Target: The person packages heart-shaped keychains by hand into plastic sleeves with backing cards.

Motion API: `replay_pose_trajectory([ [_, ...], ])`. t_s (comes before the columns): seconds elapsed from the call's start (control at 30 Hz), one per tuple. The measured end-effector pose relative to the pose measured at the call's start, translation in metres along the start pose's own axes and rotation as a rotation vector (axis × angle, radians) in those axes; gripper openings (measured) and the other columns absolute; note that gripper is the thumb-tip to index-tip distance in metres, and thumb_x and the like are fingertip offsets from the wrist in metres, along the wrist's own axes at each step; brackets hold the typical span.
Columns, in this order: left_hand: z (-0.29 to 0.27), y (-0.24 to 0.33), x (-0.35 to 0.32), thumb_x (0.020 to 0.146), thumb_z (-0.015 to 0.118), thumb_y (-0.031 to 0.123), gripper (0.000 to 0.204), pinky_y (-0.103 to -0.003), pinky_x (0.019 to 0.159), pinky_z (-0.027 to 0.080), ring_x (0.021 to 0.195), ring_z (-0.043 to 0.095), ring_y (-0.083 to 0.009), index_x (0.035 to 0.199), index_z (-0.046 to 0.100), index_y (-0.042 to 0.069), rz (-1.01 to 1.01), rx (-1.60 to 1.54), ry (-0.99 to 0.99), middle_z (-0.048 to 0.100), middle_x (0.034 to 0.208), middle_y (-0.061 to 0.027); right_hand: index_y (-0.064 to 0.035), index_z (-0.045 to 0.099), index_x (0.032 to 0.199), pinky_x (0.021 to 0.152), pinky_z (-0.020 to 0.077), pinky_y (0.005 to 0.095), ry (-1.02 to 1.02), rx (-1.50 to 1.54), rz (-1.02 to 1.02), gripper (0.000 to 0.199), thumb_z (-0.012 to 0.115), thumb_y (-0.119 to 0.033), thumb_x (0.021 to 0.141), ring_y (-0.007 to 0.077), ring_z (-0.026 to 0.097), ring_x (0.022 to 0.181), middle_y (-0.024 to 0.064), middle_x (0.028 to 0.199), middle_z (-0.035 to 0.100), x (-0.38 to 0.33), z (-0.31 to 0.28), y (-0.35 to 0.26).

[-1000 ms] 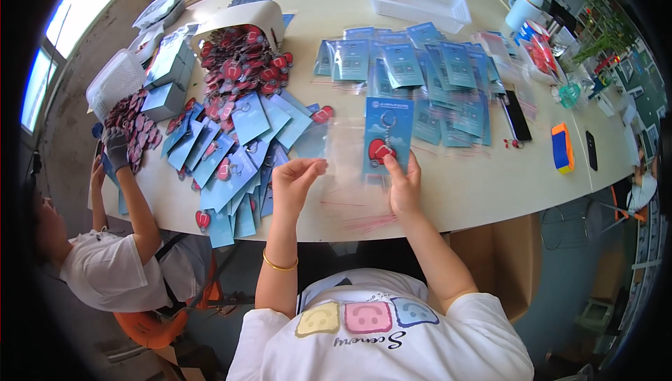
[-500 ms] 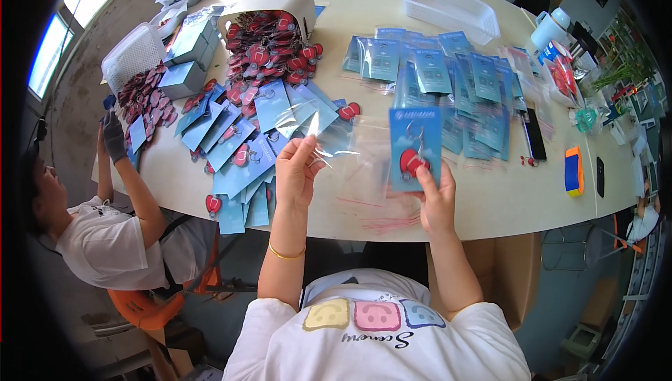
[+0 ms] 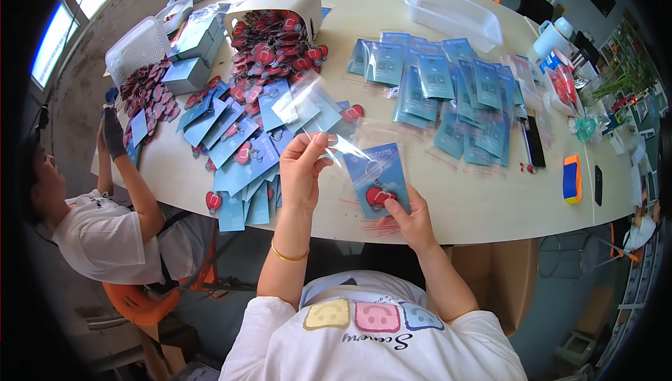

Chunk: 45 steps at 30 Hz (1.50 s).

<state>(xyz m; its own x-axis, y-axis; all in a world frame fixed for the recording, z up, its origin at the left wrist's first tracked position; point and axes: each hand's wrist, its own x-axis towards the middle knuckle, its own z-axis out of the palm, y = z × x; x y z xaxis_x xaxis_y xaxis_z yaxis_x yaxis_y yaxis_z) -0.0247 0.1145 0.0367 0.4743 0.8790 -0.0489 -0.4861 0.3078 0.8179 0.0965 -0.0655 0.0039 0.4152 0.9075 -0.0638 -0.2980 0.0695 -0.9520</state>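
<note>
My left hand (image 3: 299, 174) is closed, pinching a clear plastic bag (image 3: 313, 103) between thumb and fingertips. In my right hand (image 3: 414, 221) is a blue card (image 3: 384, 164), tilted, with a red keychain (image 3: 378, 197) lying on its front under my thumb. The card's upper left corner is close to the bag; glare hides whether they touch. Left of my left hand lies a fanned heap of blue cards (image 3: 241, 164) with red keychains on them. More clear bags (image 3: 350, 202) lie flat beneath the held card.
Red keychains spill from a white basket (image 3: 318, 13). Bagged blue cards (image 3: 483, 111) are piled to the right, near a phone (image 3: 534, 142) and an orange-blue sponge (image 3: 572, 179). An empty white tray (image 3: 448, 13) stands behind them. At left sits another person (image 3: 112, 241) with a gloved hand.
My right hand has brought the card with the keychain leftward and tilted it toward the bag. My left hand still pinches the bag and has shifted slightly right.
</note>
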Motion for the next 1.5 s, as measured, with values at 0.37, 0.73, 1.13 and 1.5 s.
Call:
replay_pose_trajectory([
  [0.37, 0.009, 0.006, -0.013, 0.083, 0.069, 0.006, 0.007, -0.021, 0.069, 0.046, 0.072, 0.061, -0.0084, 0.088, 0.068, 0.001, 0.001, 0.195, -0.283, 0.068, 0.081, -0.0033, -0.0005, 0.053, 0.118, 0.066, 0.0541, 0.0236, -0.173, 0.014, 0.064, 0.028, 0.058, -0.012, 0.092, 0.0101, 0.061, 0.084, 0.0044, 0.101, 0.063, 0.009, -0.005, -0.015],
  [0.73, 0.016, 0.013, -0.023, 0.083, 0.069, 0.006, 0.012, -0.019, 0.065, 0.044, 0.073, 0.059, -0.0046, 0.094, 0.068, 0.004, -0.137, 0.135, -0.226, 0.068, 0.085, -0.0009, -0.0008, 0.053, 0.117, 0.071, 0.0546, 0.0288, -0.311, 0.043, 0.024, 0.038, 0.067, -0.002, 0.082, 0.0138, 0.064, 0.082, 0.0087, 0.099, 0.065, 0.015, -0.011, 0.001],
  [1.13, 0.008, 0.008, -0.023, 0.085, 0.066, 0.005, 0.016, -0.022, 0.071, 0.049, 0.080, 0.062, -0.0076, 0.100, 0.068, 0.000, -0.189, 0.246, -0.277, 0.069, 0.091, -0.0048, -0.0033, 0.055, 0.115, 0.054, 0.0496, 0.0256, -0.086, 0.318, 0.088, 0.027, 0.056, -0.017, 0.092, 0.0106, 0.059, 0.076, 0.0043, 0.088, 0.062, 0.031, 0.001, -0.009],
  [1.5, -0.044, 0.018, -0.013, 0.070, 0.075, 0.013, 0.036, -0.033, 0.079, 0.049, 0.099, 0.059, -0.0260, 0.104, 0.065, 0.006, 0.510, 1.341, 0.016, 0.064, 0.105, -0.0092, 0.0018, 0.057, 0.093, 0.057, 0.0417, 0.0348, 0.662, -1.103, -0.788, 0.017, 0.061, -0.013, 0.087, 0.0247, 0.053, 0.067, 0.0123, 0.078, 0.054, 0.122, -0.085, -0.083],
])
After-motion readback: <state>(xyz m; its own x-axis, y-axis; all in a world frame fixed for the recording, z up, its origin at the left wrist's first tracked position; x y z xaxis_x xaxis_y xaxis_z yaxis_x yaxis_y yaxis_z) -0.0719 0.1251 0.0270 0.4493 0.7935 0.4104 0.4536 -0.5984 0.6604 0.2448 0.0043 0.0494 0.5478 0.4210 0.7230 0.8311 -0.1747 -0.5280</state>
